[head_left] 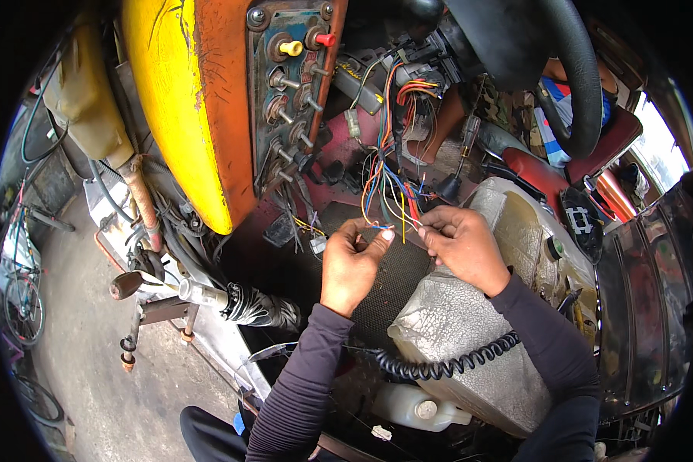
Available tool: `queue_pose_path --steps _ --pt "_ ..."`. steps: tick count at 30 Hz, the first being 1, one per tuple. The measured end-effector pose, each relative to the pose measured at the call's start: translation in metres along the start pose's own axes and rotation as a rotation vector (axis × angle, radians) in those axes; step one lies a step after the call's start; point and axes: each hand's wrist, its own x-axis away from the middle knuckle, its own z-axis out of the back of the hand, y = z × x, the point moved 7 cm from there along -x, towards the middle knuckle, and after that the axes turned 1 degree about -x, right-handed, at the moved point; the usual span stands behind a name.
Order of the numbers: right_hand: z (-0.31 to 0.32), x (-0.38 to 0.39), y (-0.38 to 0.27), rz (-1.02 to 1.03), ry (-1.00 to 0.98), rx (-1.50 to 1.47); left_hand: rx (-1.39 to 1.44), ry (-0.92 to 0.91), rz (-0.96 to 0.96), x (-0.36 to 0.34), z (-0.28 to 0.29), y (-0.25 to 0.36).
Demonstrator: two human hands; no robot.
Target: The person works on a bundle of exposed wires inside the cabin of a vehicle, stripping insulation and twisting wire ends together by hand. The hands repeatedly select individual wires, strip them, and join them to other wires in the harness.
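Observation:
My left hand [352, 266] pinches the ends of thin coloured wires, orange and blue among them, between thumb and forefinger. Just to its right, the fingertips of my right hand [466, 242] close on red and white wire ends. Both sets belong to a loose wiring harness [383, 165] that hangs down from beneath the steering wheel [585, 85]. A yellow wire [403, 219] dangles free between my hands. Higher on the harness is a pale plug connector [353, 123]. The exact wire tips are too small to make out.
A yellow and orange panel [227, 100] with toggle switches [285, 81] rises at left. Below my right hand is a worn grey cover [454, 308], crossed by a coiled black cord [446, 368]. A translucent jug [420, 408] lies nearby. Another person's leg [443, 123] shows beyond the harness.

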Motion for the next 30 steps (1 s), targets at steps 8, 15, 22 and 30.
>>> queue_pose_path --steps 8,15,22,30 --pt "0.008 0.002 -0.014 0.134 0.096 0.161 -0.245 0.160 -0.226 0.012 0.024 0.031" --pt "0.008 0.003 -0.013 0.044 0.030 0.039 -0.327 0.219 -0.380 0.024 0.021 0.047" --pt "0.005 -0.001 -0.004 -0.056 -0.035 -0.079 -0.178 0.163 -0.223 0.029 0.026 0.014" --pt "-0.001 -0.007 0.008 -0.109 -0.116 -0.132 0.480 0.015 0.341 0.018 -0.003 -0.020"
